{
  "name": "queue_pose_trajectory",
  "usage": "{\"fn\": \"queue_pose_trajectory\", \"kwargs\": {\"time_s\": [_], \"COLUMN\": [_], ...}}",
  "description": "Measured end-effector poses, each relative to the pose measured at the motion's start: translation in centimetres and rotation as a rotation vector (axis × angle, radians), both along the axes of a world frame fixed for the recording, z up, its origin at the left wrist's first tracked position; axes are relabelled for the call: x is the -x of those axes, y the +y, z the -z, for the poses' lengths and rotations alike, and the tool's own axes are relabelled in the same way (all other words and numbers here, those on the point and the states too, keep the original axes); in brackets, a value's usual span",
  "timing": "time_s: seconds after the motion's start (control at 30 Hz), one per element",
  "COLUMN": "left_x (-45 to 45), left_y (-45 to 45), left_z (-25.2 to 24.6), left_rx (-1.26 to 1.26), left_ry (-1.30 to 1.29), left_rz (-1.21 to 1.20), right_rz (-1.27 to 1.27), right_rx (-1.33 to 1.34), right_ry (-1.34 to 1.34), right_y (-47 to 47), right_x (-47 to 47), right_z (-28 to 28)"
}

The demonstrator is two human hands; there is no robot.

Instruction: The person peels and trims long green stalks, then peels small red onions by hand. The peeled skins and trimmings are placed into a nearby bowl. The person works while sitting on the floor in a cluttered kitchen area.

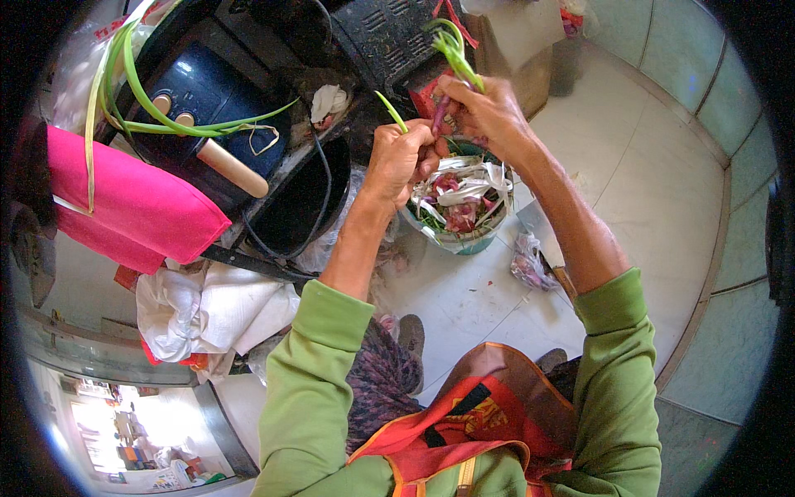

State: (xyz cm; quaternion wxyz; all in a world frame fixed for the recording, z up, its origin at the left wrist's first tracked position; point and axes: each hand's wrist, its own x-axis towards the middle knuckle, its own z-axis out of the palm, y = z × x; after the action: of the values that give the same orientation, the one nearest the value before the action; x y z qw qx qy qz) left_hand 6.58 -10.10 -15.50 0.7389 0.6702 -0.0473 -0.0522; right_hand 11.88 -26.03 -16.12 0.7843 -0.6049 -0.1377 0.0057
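Observation:
Over a green bin (475, 245) my two hands are close together. My right hand (484, 115) is closed around a spring onion (458, 59), its green leaves bunched up above the fingers and its purple stem (440, 115) running down towards the other hand. My left hand (400, 158) has its fingers closed at the stem's lower end, and a short green leaf tip (392, 112) sticks up from it. Whitish peelings (472, 192), reddish skins (461, 216) and green scraps lie in the bin, below the hands.
Long green onion leaves (205, 129) lie over a dark blue appliance (205, 93) at upper left, beside a bright pink cloth (143, 199). White plastic bags (217, 307) are below it. A small bag of purple bulbs (531, 264) and a cleaver (543, 227) are right of the bin.

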Motion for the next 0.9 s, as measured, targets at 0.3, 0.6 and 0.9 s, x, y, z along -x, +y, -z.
{"fn": "queue_pose_trajectory", "kwargs": {"time_s": [0.3,0.6,0.9], "left_x": [-1.6,0.1,0.3], "left_y": [1.6,0.7,1.6], "left_z": [1.1,-0.2,-1.8], "left_rx": [0.03,-0.135,-0.017], "left_ry": [0.097,0.137,0.102], "left_rz": [0.034,0.163,0.205], "right_rz": [-0.08,-0.106,-0.197], "right_rx": [0.067,0.274,-0.17], "right_ry": [0.027,-0.061,0.064], "right_y": [-0.4,0.3,-1.9], "right_x": [-0.3,0.6,-0.7], "right_z": [0.6,0.2,0.2]}}
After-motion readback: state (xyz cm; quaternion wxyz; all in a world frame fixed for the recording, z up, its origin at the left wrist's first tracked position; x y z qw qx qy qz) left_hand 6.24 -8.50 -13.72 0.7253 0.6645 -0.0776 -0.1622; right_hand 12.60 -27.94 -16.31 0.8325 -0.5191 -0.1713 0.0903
